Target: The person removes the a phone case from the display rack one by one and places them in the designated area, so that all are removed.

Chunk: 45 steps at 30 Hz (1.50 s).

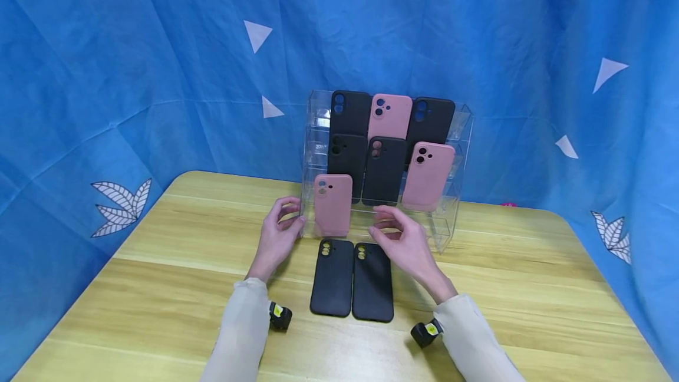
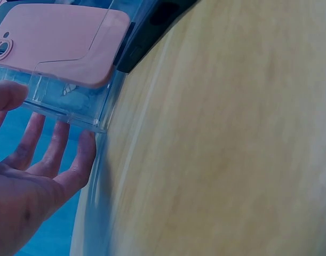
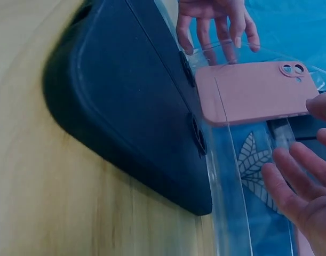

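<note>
Pale glare whitens the near tabletop [image 1: 345, 349]; wrist views look dimmer

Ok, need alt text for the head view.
A person's left grip is at the left side of a clear tiered display stand holding seven phone cases, four black and three pink; the empty right grip is by its bottom tier. Two more black phone cases lie side by side on the wooden table.

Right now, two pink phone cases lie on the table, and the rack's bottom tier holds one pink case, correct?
Not pink: the head view shows two black phone cases on the table. The rack does hold one pink case on its bottom tier.
</note>
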### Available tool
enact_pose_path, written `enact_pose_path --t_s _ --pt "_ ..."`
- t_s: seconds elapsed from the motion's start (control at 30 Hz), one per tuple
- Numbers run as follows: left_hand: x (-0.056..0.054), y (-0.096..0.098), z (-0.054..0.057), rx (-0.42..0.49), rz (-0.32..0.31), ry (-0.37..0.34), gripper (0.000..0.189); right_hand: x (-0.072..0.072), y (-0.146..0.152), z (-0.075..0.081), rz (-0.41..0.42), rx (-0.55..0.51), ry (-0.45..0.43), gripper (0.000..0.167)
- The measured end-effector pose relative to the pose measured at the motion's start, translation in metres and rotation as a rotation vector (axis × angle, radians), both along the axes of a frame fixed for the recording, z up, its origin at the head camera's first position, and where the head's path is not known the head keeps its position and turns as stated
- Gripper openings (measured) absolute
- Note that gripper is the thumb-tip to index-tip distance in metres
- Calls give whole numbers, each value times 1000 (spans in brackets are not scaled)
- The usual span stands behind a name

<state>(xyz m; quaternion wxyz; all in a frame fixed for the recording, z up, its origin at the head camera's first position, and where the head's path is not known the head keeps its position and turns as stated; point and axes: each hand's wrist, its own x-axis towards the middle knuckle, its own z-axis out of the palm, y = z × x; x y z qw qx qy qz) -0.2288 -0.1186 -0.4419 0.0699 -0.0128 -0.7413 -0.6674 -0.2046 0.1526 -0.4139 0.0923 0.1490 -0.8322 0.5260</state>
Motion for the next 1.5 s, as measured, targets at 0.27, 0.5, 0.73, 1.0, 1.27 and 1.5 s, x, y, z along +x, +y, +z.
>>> enact_pose_path --t_s 0.27,0.5,0.73,1.0,1.27,1.5 --pt "0 0 0 -17 4 17 38 -6 -8 -2 9 -32 11 39" --pt "0 0 -1 -12 2 21 39 -13 -16 -7 10 -43 -7 39" --pt "-1 -1 -1 -10 -6 21 40 -21 -24 -11 30 -68 -15 38" --pt "-1 -1 0 -7 -10 25 40 -28 -33 -12 31 -75 -27 39" --pt "0 0 1 -7 -13 20 40 -32 -41 -17 12 -121 -21 41" --pt "1 0 0 -4 -11 17 40 -31 -49 -17 -23 -183 -17 40"
